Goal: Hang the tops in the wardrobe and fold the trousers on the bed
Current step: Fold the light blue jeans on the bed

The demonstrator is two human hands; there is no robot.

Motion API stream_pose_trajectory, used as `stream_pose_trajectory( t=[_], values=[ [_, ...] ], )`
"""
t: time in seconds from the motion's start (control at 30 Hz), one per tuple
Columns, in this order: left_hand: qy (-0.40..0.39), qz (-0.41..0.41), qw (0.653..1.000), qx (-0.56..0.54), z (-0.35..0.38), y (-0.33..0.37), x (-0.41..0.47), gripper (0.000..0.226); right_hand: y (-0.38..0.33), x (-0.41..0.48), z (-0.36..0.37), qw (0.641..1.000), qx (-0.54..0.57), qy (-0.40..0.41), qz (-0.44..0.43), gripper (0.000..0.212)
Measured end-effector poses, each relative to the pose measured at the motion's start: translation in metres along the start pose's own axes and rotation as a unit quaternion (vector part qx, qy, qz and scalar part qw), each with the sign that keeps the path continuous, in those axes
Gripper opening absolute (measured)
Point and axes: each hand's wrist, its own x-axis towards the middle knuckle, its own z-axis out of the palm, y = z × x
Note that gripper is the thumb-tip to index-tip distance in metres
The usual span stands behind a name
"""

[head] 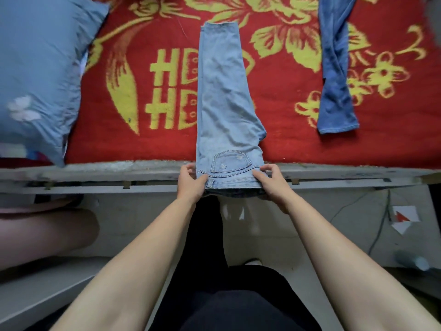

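Observation:
Light blue jeans (pixel 224 96) lie folded lengthwise on the red bed cover (pixel 286 144), legs pointing away from me, back pocket up. The waistband hangs over the bed's front edge. My left hand (pixel 191 185) pinches the waistband's left corner, thumb on top. My right hand (pixel 272 185) grips the right corner the same way. A darker blue garment (pixel 336 75) lies stretched out on the cover to the right, apart from the jeans.
A blue pillow (pixel 38 72) lies at the bed's left end. The grey bed frame edge (pixel 95 173) runs across in front of me. A cable (pixel 379 225) and a paper scrap (pixel 405 218) lie on the floor at the right.

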Motion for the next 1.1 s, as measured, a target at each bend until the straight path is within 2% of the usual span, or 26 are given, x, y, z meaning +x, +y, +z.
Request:
stream_pose_trajectory(
  t=[0.1, 0.2, 0.3, 0.37, 0.4, 0.47, 0.5, 0.6, 0.7, 0.9, 1.0, 1.1],
  values=[
    [-0.015, 0.029, 0.999, -0.027, 0.001, 0.018, 0.015, 0.02, -0.024, 0.007, -0.003, 0.995, 0.103, -0.011, 0.004, 0.018],
    [-0.01, -0.002, 0.997, -0.074, 0.005, 0.038, 0.039, 0.011, -0.049, 0.028, -0.007, 0.977, 0.21, -0.03, 0.024, 0.039],
    [-0.027, -0.093, 0.972, -0.214, 0.008, 0.056, 0.073, 0.031, -0.063, 0.057, -0.008, 0.987, 0.15, -0.051, 0.008, 0.046],
    [-0.064, -0.123, 0.952, -0.274, 0.008, 0.064, 0.098, 0.033, -0.073, 0.081, -0.006, 0.996, 0.074, -0.05, 0.0, 0.052],
    [-0.078, -0.124, 0.948, -0.282, 0.009, 0.067, 0.11, 0.031, -0.077, 0.095, -0.004, 0.998, 0.038, -0.044, -0.006, 0.046],
    [-0.079, -0.117, 0.958, -0.25, 0.013, 0.07, 0.137, 0.03, -0.087, 0.127, -0.002, 0.998, -0.058, -0.003, -0.037, 0.016],
    [-0.074, -0.107, 0.969, -0.211, 0.016, 0.069, 0.152, 0.03, -0.091, 0.145, -0.001, 0.992, -0.114, 0.019, -0.055, 0.007],
    [-0.038, -0.053, 0.997, -0.041, 0.031, 0.069, 0.203, 0.034, -0.105, 0.195, 0.0, 0.951, -0.287, 0.087, -0.072, 0.04],
    [0.014, -0.007, 0.996, 0.091, 0.047, 0.076, 0.251, 0.038, -0.117, 0.238, 0.0, 0.933, -0.338, 0.113, -0.047, 0.052],
    [0.024, 0.023, 0.98, 0.197, 0.08, 0.083, 0.313, 0.029, -0.115, 0.3, 0.0, 0.902, -0.405, 0.148, 0.025, 0.066],
    [0.022, 0.023, 0.973, 0.227, 0.091, 0.077, 0.331, 0.03, -0.108, 0.318, 0.002, 0.904, -0.402, 0.127, 0.067, 0.07],
    [0.035, 0.039, 0.969, 0.24, 0.096, 0.072, 0.326, 0.028, -0.106, 0.322, 0.008, 0.902, -0.407, 0.128, 0.065, 0.072]
  ],
)
